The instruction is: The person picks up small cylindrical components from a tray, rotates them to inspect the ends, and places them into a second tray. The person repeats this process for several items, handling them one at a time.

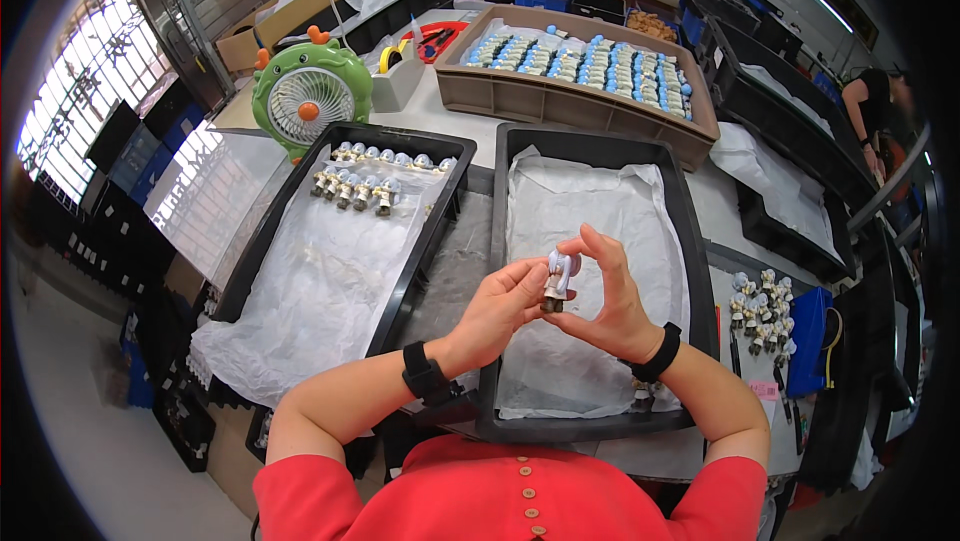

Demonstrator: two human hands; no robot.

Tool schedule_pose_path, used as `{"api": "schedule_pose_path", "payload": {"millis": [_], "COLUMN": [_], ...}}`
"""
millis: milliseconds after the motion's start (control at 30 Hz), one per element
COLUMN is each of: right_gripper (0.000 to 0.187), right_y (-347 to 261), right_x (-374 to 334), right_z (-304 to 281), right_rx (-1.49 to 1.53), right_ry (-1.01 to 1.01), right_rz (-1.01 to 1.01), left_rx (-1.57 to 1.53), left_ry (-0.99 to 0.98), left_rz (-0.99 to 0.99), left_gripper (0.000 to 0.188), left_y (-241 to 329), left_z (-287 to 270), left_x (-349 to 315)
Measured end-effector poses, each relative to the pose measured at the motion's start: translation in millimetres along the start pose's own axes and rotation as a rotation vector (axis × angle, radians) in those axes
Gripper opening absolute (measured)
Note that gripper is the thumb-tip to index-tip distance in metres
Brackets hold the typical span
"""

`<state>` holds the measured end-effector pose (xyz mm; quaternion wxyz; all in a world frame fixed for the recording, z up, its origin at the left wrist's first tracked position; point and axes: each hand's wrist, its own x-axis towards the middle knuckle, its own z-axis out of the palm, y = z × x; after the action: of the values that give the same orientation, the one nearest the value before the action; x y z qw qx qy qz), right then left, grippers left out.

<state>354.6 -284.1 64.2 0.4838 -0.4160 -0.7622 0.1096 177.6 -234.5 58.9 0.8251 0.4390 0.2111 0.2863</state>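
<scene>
Spreading across the whole view is a grey work table [455,106] crowded with trays. Largest on it is a brown crate [560,101] at the far side, filled with rows of small pale figures with blue tops. Nearer, right in front of the person, sits a black tray [690,231] lined with white paper and otherwise bare where it shows. Just beside it on the left lies a second black tray [255,251], also lined with white paper, with two short rows of small figures [360,186] standing at its far end. Behind that tray stands a green desk fan [305,96] with orange knobs on top. At the right edge of the table a cluster of finished figures [760,306] stands next to a blue box [808,341].

Both hands are raised together over the paper-lined tray in front. The left hand [495,306] and the right hand [610,306] close on one small figurine [556,281], white and pale blue with a dark base, pinched upright between the fingertips of both; the right hand's fingers arch over its top while the left thumb presses at its side. Each wrist wears a black band
</scene>
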Motion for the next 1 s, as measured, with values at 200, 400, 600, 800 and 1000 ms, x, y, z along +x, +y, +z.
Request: {"api": "schedule_pose_path", "payload": {"millis": [200, 400, 600, 800, 1000], "right_gripper": [0.100, 0.102, 0.098, 0.093, 0.093], "right_y": [-0.1, -1.3, -0.6, 0.3, -1.1], "right_x": [-0.6, -0.5, -1.9, -0.9, -0.7], "right_z": [1.4, -0.2, -2.1, -3.9, -4.0], "right_rx": [-0.029, 0.096, 0.168, 0.186, 0.230], "right_ry": [-0.051, -0.068, -0.101, -0.129, -0.123], "right_rz": [-0.011, 0.125, 0.226, 0.236, 0.279], "left_rx": [-0.033, -0.140, -0.171, -0.159, -0.187], "left_ry": [-0.109, -0.130, -0.130, -0.129, -0.150], "left_rz": [-0.012, -0.021, -0.031, -0.011, -0.035], "left_gripper": [0.042, 0.045, 0.046, 0.045, 0.044], "left_y": [1.2, 2.8, 1.5, 2.3, 1.2], "left_z": [1.2, -1.6, -3.6, -2.0, -5.1], "left_x": [1.0, 1.9, 3.5, 2.1, 3.5]}}
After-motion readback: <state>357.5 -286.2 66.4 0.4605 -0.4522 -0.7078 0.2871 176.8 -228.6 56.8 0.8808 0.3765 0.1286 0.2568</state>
